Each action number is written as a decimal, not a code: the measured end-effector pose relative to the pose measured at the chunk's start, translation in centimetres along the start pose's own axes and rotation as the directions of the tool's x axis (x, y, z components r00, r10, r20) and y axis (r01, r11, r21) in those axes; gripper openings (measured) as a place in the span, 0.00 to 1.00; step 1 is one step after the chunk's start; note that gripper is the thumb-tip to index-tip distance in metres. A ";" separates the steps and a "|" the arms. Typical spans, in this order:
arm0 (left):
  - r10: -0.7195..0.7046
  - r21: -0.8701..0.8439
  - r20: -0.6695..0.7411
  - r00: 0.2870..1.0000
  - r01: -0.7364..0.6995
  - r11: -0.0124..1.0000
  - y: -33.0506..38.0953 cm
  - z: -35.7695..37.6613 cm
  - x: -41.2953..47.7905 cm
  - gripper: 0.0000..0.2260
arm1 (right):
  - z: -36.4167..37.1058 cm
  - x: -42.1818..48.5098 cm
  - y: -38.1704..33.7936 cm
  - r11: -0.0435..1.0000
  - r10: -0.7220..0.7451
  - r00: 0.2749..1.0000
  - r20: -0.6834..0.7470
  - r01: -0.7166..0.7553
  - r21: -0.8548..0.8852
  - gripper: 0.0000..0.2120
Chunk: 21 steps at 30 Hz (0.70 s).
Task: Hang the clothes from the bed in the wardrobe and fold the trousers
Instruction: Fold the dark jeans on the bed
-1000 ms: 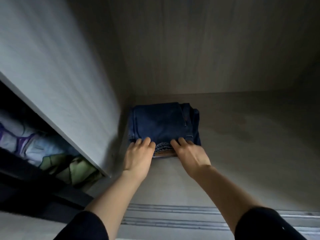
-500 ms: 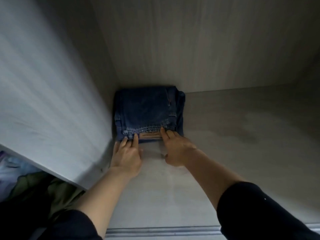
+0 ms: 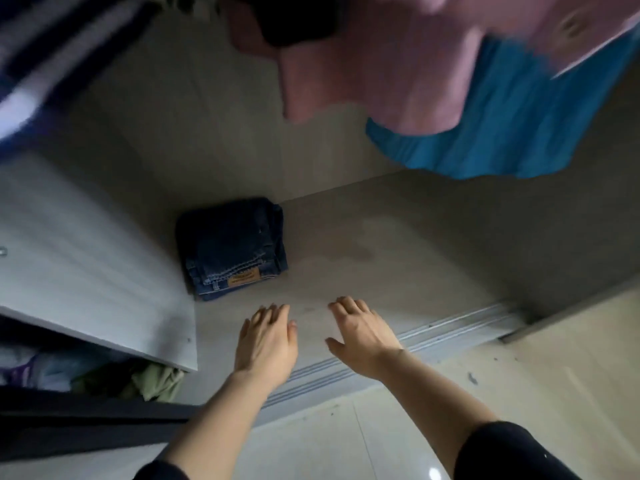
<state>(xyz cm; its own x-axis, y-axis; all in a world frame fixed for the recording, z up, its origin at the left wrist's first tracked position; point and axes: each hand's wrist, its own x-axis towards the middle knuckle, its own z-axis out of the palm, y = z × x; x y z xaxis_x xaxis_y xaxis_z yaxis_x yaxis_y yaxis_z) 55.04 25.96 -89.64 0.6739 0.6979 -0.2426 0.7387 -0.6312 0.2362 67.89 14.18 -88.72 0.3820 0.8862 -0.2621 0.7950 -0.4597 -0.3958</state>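
both hands have let go of the folded jeans (image 3: 233, 249); left hand (image 3: 266, 341) and right hand (image 3: 360, 336) are empty with fingers spread, lower centre. leave the stack square in the corner.

left hand (image 3: 266, 342): palm down, fingers spread | right hand (image 3: 360, 336): same

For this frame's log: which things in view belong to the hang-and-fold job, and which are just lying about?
Job: folded jeans on the wardrobe floor; pink garment, blue garment and striped garment hanging above; left hand and right hand, both open, clear of the jeans.
Lying about: crumpled cloths in the lower-left compartment; sliding-door track.
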 end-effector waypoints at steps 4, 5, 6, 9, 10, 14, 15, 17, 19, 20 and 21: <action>0.071 -0.078 0.081 0.994 -0.065 0.995 8.5 -7.2 -7.2 0.17 | -8.1 -10.1 -1.2 0.988 0.151 0.989 0.009 -0.151 0.033 0.22; 0.095 -0.080 0.111 0.989 -0.087 0.993 10.5 -9.0 -9.3 0.16 | -10.2 -13.0 -1.6 0.980 0.196 0.980 0.023 -0.197 0.039 0.22; 0.133 -0.071 0.141 0.981 -0.124 0.990 12.5 -11.0 -11.5 0.16 | -12.3 -16.1 -2.0 0.969 0.242 0.970 0.036 -0.244 0.041 0.22; 0.261 -0.051 0.202 0.944 -0.256 0.965 18.1 -16.7 -17.5 0.15 | -18.4 -25.0 -3.3 0.924 0.378 0.925 0.031 -0.379 0.052 0.25; 0.293 -0.055 0.219 0.931 -0.288 0.956 19.9 -18.5 -19.2 0.15 | -20.4 -28.0 -3.6 0.900 0.429 0.903 0.012 -0.429 0.073 0.26; 0.424 -0.071 0.283 0.860 -0.422 0.904 27.5 -23.7 -25.1 0.15 | -26.6 -38.9 -3.9 0.769 0.631 0.773 -0.073 -0.609 0.192 0.27; 0.456 -0.065 0.301 0.838 -0.459 0.886 29.5 -24.5 -26.3 0.15 | -27.8 -41.4 -3.8 0.732 0.673 0.735 -0.082 -0.644 0.222 0.27; 0.504 -0.055 0.336 0.795 -0.518 0.854 33.9 -25.5 -28.5 0.16 | -29.5 -46.2 -3.0 0.657 0.745 0.659 -0.099 -0.700 0.280 0.28; 0.553 -0.047 0.364 0.749 -0.578 0.814 38.9 -25.6 -30.7 0.16 | -30.9 -50.7 -1.4 0.581 0.809 0.574 -0.130 -0.746 0.325 0.28; 0.577 -0.045 0.378 0.724 -0.608 0.793 41.4 -25.3 -31.9 0.16 | -31.4 -52.9 -0.4 0.544 0.836 0.531 -0.140 -0.765 0.346 0.28; 0.598 -0.045 0.397 0.696 -0.636 0.771 44.0 -25.0 -33.3 0.16 | -31.9 -55.2 0.6 0.508 0.859 0.492 -0.143 -0.781 0.363 0.28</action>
<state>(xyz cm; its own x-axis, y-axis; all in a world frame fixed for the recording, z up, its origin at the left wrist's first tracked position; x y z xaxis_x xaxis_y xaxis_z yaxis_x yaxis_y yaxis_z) 64.87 -16.57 -47.61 0.9156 -0.0257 -0.4012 0.1402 -0.9149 0.3787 62.37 -33.19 -46.40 0.9382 0.0494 -0.3426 -0.0656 -0.9464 -0.3162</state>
